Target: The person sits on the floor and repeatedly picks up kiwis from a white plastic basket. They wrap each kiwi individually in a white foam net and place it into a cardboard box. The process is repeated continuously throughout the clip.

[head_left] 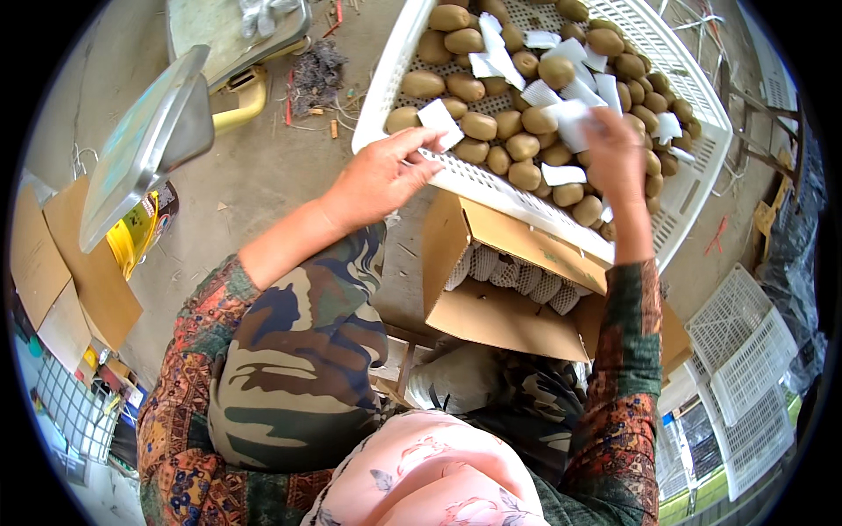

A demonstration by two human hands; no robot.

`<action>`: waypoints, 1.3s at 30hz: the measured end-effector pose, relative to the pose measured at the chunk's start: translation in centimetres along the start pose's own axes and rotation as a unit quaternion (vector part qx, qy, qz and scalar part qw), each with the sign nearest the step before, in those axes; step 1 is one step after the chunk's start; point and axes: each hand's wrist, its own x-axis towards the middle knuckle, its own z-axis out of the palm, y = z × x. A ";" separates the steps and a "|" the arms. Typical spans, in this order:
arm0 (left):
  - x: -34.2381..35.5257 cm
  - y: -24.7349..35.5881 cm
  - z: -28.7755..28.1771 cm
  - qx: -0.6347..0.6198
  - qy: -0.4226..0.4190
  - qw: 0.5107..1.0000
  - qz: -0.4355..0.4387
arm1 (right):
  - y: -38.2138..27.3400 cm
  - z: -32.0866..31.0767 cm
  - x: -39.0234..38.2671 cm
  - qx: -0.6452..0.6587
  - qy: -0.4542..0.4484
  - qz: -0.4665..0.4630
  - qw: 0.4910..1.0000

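Observation:
Brown kiwifruit (524,146) fill a white slatted plastic crate (377,88), with white foam net sleeves (494,54) scattered over them. At the crate's near left rim, my left hand (383,171) has its fingers bent around the edge of a flattened white foam sleeve (441,124). My right hand (618,153) is over the right part of the fruit, its fingers smeared by motion. A white foam sleeve (572,124), equally blurred, is at its fingertips. Below the crate, an open cardboard box (500,326) contains several net-wrapped pieces (526,279).
A scale (145,149) with a tilted display and a metal platform (228,35) stands at the left. Opened cardboard (74,263) lies beyond it. White plastic crates (745,351) are at the right. Dark shreds (317,77) and red strips litter the floor.

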 end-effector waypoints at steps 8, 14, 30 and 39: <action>0.6 -0.4 -2.4 0.105 0.111 0.988 -0.008 | -8.6 15.6 4.3 0.013 -0.205 -0.163 0.965; -1.1 -0.7 -2.1 0.110 0.058 0.992 -0.004 | -9.4 21.4 5.9 -0.365 -0.190 -0.264 0.872; -8.9 7.3 -4.2 -0.163 0.066 0.984 -0.019 | -15.7 -1.4 -15.8 0.515 -0.245 0.043 0.820; -22.5 20.0 -1.3 -0.106 0.048 0.985 0.124 | -24.4 -5.2 -34.5 0.604 -0.005 -0.053 0.795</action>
